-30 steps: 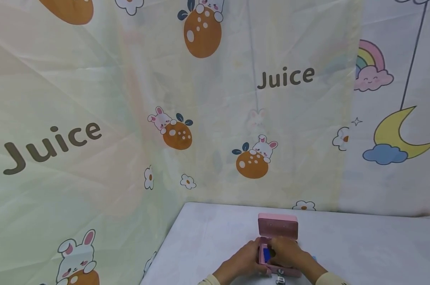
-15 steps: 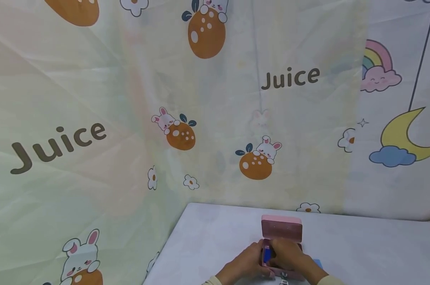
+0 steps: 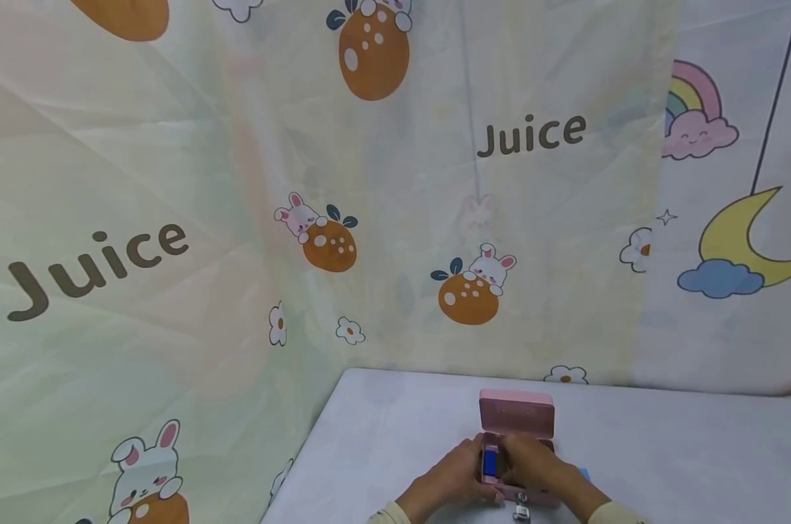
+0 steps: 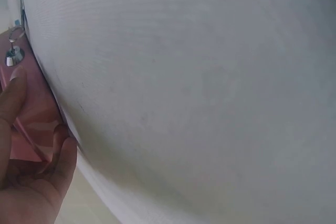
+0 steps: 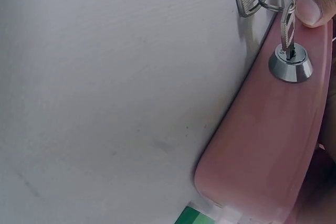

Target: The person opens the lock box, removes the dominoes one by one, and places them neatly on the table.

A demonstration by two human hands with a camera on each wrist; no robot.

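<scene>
Left hand (image 3: 449, 473) angled in from lower middle of my head frame, fingers curled on pink box (image 5: 252, 150), thumb (image 5: 311, 10) near lock (image 5: 291, 69). Box sat lower right of centre, lid (image 3: 517, 418) raised. Right hand (image 3: 533, 466) dipped inside, beside blue object (image 3: 490, 463); couldn't tell whether fingertips pinched anything.

The right hand (image 3: 529, 461) hides much inside the box (image 5: 257, 140). The left-wrist view crops the left hand (image 4: 35, 192) at eight o'clock; the right-wrist view, a green thing (image 5: 193, 216) at six.
</scene>
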